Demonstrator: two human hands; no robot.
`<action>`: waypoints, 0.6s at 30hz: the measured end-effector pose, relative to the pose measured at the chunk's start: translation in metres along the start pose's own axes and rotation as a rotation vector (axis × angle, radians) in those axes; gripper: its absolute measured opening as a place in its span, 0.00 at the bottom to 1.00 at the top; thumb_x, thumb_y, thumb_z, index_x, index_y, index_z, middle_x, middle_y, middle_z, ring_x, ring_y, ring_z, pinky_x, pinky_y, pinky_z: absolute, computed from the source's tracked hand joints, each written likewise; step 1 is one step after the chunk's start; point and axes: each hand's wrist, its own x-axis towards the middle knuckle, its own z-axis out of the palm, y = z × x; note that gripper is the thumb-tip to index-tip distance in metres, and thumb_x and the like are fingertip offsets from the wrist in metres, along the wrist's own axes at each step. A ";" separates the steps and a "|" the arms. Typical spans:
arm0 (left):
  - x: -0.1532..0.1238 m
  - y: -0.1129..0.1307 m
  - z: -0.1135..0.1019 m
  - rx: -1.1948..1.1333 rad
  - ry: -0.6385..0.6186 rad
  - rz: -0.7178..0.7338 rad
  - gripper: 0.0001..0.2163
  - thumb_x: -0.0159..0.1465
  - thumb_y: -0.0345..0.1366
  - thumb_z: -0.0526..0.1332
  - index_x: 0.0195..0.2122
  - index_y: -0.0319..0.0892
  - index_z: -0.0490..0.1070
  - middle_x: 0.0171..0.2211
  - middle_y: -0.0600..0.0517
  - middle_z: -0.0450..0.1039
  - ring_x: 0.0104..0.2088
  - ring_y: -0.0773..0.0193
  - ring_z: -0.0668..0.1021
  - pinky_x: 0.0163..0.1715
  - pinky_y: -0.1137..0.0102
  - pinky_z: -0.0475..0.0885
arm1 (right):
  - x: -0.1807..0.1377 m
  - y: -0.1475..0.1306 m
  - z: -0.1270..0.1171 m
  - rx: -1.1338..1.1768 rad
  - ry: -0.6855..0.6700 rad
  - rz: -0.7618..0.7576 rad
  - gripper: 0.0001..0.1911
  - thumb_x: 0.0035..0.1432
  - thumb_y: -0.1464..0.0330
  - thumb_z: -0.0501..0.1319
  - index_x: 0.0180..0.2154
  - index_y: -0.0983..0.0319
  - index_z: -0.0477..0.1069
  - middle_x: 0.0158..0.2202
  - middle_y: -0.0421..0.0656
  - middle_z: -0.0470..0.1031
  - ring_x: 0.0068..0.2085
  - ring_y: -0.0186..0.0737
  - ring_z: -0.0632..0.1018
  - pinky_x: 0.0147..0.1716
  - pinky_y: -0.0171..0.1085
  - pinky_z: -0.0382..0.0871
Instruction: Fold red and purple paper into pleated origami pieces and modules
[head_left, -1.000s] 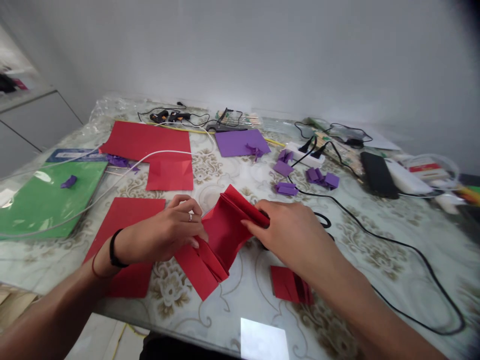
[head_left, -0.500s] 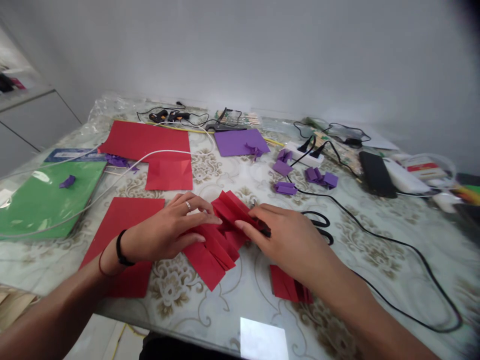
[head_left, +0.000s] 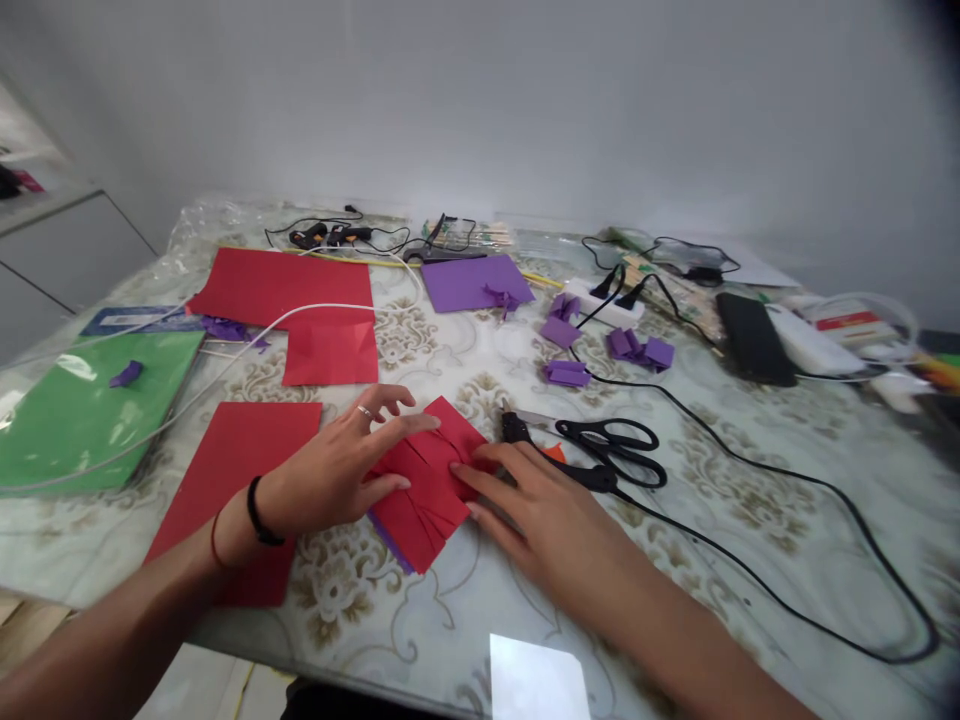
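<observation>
A pleated piece of red paper lies pressed flat on the patterned table. My left hand rests on its left side, fingers stretched out flat. My right hand lies on its right edge, fingers also flat and spread. Neither hand grips anything. Black-handled scissors lie just right of my right hand. A flat red sheet lies under my left wrist.
More red sheets, a green sheet, a purple sheet and small folded purple pieces lie around. Black cables, a white cable, a power strip, glue guns and a black case sit further back.
The raised pleated red paper has been pushed down and flattened under both hands. My right hand moved left, uncovering the scissors. The folded red piece near the front edge is out of sight.
</observation>
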 end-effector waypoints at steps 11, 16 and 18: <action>0.002 -0.006 0.003 0.020 -0.152 0.004 0.11 0.71 0.31 0.62 0.54 0.44 0.76 0.59 0.44 0.73 0.60 0.50 0.75 0.59 0.52 0.75 | -0.006 0.009 -0.006 0.121 0.110 -0.033 0.15 0.72 0.70 0.58 0.53 0.64 0.79 0.53 0.54 0.79 0.52 0.52 0.80 0.53 0.53 0.81; 0.001 -0.007 0.003 -0.032 -0.186 -0.033 0.14 0.72 0.32 0.59 0.58 0.46 0.73 0.63 0.43 0.68 0.61 0.51 0.75 0.61 0.52 0.74 | -0.034 -0.008 -0.051 0.136 0.356 -0.094 0.16 0.72 0.74 0.56 0.54 0.57 0.77 0.45 0.45 0.83 0.46 0.45 0.83 0.52 0.46 0.80; 0.001 -0.005 0.002 -0.051 -0.190 -0.043 0.19 0.74 0.32 0.57 0.64 0.49 0.67 0.66 0.42 0.64 0.63 0.52 0.74 0.61 0.53 0.74 | -0.055 -0.021 -0.062 0.164 0.370 -0.119 0.14 0.73 0.69 0.56 0.51 0.53 0.78 0.40 0.43 0.84 0.42 0.45 0.84 0.44 0.43 0.81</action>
